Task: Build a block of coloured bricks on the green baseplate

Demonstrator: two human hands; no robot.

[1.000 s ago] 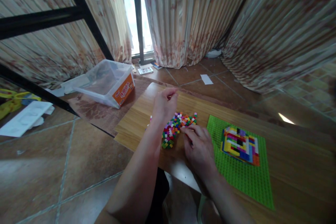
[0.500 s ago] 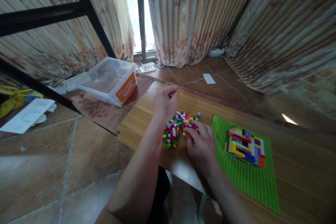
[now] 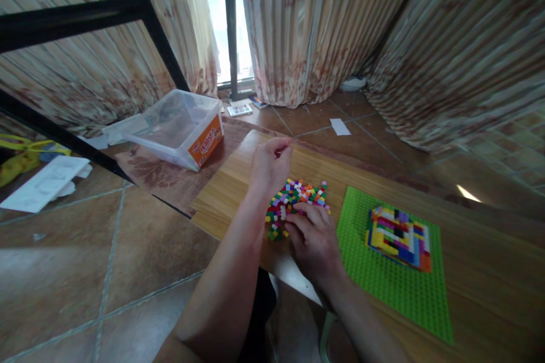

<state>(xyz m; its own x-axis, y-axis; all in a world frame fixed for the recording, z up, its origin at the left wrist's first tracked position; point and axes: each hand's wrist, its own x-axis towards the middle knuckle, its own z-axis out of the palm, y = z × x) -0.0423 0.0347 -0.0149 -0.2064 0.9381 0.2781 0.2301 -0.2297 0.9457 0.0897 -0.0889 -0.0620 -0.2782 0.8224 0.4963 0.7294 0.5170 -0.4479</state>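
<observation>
the right hand [image 3: 318,241] curls over loose bricks [image 3: 297,195] on the counter [image 3: 225,184] and the left hand [image 3: 271,165] bends beside them, either grip's opening or hold impossible to tell, so a careless sideways sweep could scatter pieces floorward.

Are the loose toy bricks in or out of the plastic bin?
Out: the toy bricks lie on the wooden table by the right hand; the plastic bin stands apart.
</observation>
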